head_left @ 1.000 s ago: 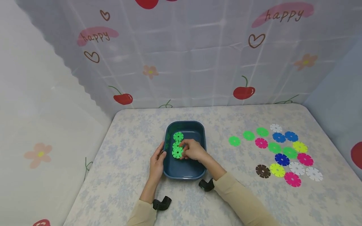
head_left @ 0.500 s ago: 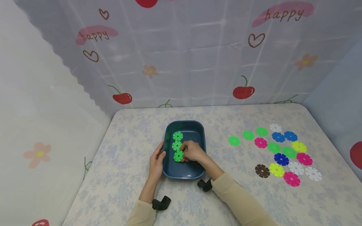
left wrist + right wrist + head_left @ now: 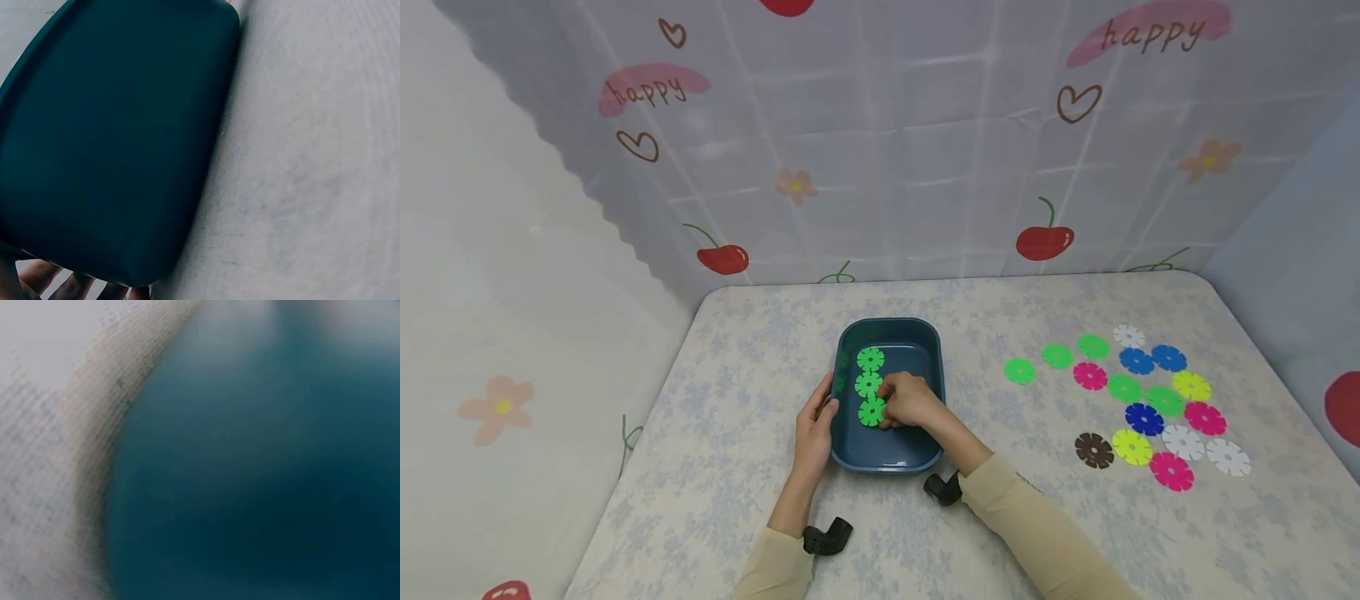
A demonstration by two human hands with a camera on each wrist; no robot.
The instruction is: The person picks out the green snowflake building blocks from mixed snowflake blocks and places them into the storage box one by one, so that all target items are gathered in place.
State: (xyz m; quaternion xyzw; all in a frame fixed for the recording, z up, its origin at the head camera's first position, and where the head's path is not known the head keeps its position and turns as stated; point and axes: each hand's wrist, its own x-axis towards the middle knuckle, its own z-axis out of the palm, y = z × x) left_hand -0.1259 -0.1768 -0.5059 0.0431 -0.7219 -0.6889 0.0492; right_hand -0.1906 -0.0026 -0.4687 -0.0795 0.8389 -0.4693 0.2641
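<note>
A dark blue plastic tray (image 3: 887, 454) stands on the table. Inside it a column of three bright green notched discs runs along the left half: a far disc (image 3: 871, 359), a middle disc (image 3: 868, 384) and a near disc (image 3: 871, 412). My right hand (image 3: 912, 400) reaches in over the right rim and pinches the right edge of the near disc; its fingertips are partly hidden. My left hand (image 3: 813, 429) holds the tray's left side, thumb at the rim and fingers along the outer wall. The left wrist view shows those fingers (image 3: 72, 287) beside the tray wall (image 3: 125, 144).
Right of the tray lie several loose notched discs, among them a green disc (image 3: 1020, 372), a pink disc (image 3: 1090, 376), a brown disc (image 3: 1094, 451) and a white disc (image 3: 1228, 457). A patterned curtain (image 3: 925, 167) hangs behind the table.
The near green disc has moved slightly toward me with my right hand, uncovering the middle disc. Over the last half second the hands have barely moved. My left hand stays on the tray.
</note>
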